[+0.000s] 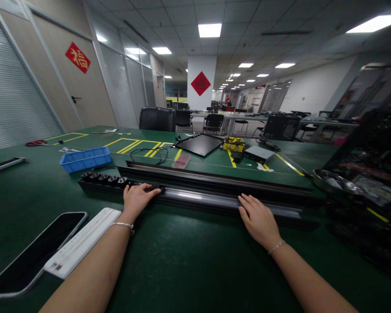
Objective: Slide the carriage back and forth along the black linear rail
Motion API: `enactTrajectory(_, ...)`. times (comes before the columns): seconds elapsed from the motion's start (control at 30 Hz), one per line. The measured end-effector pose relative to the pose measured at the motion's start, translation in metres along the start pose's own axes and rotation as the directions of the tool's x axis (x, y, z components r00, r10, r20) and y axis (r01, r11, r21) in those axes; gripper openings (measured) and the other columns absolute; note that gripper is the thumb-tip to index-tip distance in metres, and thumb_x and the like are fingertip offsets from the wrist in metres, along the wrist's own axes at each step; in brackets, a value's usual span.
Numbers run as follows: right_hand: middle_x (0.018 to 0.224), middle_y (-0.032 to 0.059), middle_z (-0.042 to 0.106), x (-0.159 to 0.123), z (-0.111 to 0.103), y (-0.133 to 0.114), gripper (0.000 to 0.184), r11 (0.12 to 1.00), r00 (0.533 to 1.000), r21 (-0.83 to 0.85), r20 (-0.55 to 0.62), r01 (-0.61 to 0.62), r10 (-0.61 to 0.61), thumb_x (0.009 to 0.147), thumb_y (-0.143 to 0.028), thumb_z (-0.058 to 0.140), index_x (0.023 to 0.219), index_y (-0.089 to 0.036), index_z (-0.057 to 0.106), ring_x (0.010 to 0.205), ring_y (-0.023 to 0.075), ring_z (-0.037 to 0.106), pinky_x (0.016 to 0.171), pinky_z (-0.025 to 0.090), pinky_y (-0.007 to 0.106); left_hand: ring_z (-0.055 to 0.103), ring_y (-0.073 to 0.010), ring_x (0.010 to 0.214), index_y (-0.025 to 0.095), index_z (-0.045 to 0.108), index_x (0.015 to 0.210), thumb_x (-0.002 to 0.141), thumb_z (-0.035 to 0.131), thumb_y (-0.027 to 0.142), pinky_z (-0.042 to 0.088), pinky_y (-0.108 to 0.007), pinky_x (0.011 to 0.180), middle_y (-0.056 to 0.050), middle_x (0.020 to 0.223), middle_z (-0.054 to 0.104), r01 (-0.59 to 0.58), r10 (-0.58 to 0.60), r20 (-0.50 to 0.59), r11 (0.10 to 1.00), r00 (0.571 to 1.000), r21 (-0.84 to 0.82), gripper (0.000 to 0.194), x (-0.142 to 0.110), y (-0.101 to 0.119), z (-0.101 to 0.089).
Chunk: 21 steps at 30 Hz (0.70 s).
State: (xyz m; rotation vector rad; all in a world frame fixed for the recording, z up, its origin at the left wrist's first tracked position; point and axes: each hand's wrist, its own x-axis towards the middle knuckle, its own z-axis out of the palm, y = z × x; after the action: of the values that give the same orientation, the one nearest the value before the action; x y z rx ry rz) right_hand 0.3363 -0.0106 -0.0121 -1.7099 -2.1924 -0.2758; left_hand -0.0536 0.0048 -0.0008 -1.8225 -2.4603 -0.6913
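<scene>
A long black rail (195, 195) with a shiny channel lies across the green table. Several small black parts with silvery tops (104, 178) sit in a row at its left end. My left hand (137, 201) is over the rail just right of that row, thumb and fingers closed around a small black part (155, 187) in the channel. Farther right, my right hand (260, 221) rests its outstretched fingers on the near edge of the rail, holding nothing. Right behind lies a second long black rail (215, 176), roughly parallel to the first.
A blue plastic bin (86, 159) stands behind the rail's left end. A phone (35, 252) and a white box (83, 241) lie at the near left. Farther back are a black panel (200, 144), a cable (150, 152) and a grey box (259, 154). Dark clutter (361, 195) fills the right.
</scene>
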Motion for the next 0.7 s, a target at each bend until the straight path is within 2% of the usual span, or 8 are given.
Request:
enactTrajectory(0.37, 0.135, 0.0044, 0.049, 0.0005, -0.0021, -0.0009, 0.048, 1.000, 1.000, -0.004, 0.027, -0.005, 0.005, 0.091, -0.039, 0.027, 0.127, -0.020, 0.053, 0.126, 0.0220, 0.039, 0.097, 0.038, 0.041, 0.056, -0.0278, 0.103, 0.030, 0.070, 0.091, 0.071, 0.046, 0.068, 0.023, -0.045, 0.102, -0.003, 0.096, 0.071, -0.008, 0.008, -0.019, 1.000, 1.000, 0.028, 0.049, -0.0019, 0.0019, -0.0012)
enactTrajectory(0.7, 0.134, 0.0053, 0.050, 0.0006, 0.0001, 0.0002, 0.048, 1.000, 1.000, 0.010, 0.002, 0.013, -0.013, 0.091, -0.037, 0.027, 0.126, -0.019, 0.053, 0.125, 0.0226, 0.041, 0.097, 0.038, 0.041, 0.056, -0.0281, 0.104, 0.029, 0.070, 0.092, 0.071, 0.045, 0.068, 0.022, -0.046, 0.102, -0.004, 0.097, 0.071, -0.012, 0.012, -0.013, 0.999, 1.000, 0.034, 0.050, -0.0015, 0.0023, -0.0006)
